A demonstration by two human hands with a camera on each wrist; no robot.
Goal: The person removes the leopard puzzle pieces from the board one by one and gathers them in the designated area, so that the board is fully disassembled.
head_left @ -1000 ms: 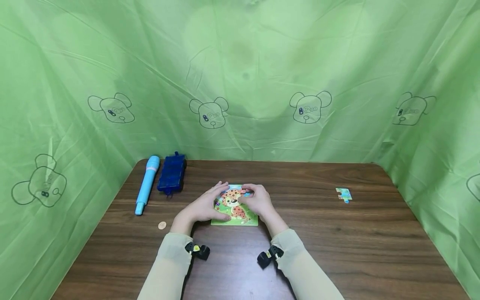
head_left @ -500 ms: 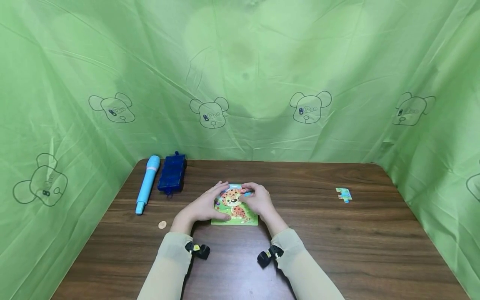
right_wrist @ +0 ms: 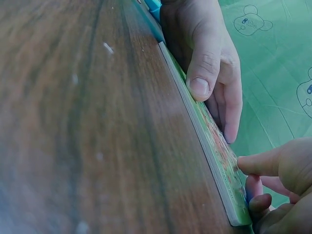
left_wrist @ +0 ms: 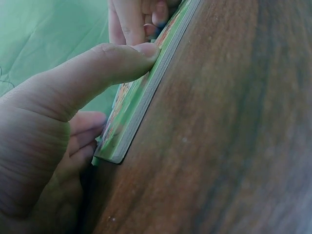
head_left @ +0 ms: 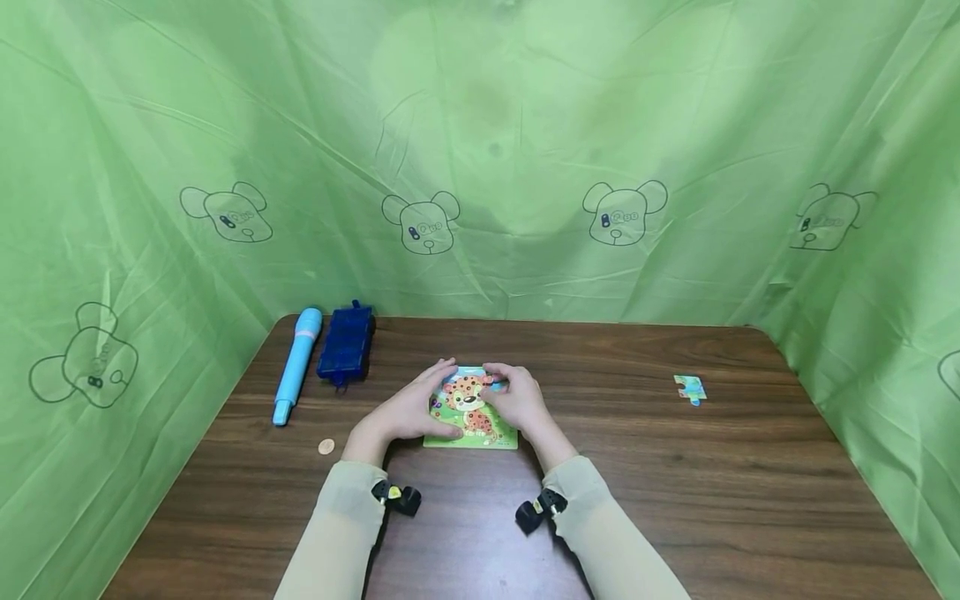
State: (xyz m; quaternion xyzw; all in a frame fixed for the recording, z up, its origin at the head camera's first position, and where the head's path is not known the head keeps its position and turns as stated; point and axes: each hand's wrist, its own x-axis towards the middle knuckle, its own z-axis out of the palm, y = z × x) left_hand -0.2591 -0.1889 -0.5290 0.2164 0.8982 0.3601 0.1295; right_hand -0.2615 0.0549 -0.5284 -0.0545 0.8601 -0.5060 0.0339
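Observation:
A jigsaw puzzle board (head_left: 480, 437) with a spotted leopard picture on green and blue lies flat on the table between both hands. My left hand (head_left: 407, 411) spans its left side. The straight thumb (left_wrist: 122, 63) rests on the picture near the front edge, and the other fingers reach along the far left side. From the right, my right hand (head_left: 519, 402) grips the puzzle's upper right part, thumb on the picture and the other fingers bent at the edge. A little dark blue shows under these fingers, mostly hidden. One loose puzzle piece (head_left: 691, 388) lies far to the right.
On the left of the brown wooden table (head_left: 675, 500) lie a light blue microphone-shaped stick (head_left: 297, 367) and a dark blue plastic case (head_left: 346, 343). A small round tan disc (head_left: 326, 447) sits nearer the left forearm. Green curtain (head_left: 517, 167) hangs around the table.
Both hands stay in place on the puzzle. The whole head view shifts very slightly; the loose piece, stick and case keep their places on the table.

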